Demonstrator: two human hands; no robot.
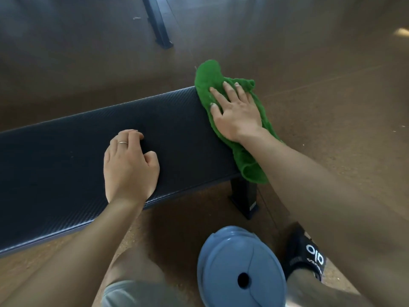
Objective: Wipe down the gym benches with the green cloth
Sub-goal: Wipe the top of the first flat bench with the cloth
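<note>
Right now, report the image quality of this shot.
Head view: wide-angle bending curves the bench edges; soft overall, blurrier toward the far floor; a bright glare patch on the floor upper right; green cloth and right hand evenly lit.

cloth point(205, 85): bright green — under the right hand point(236, 114)
desk point(66, 151): dark navy, fine woven texture
floor point(332, 107): speckled brown

white "alo" logo on black slide sandal point(306, 253), smaller print beneath unreadable
</note>
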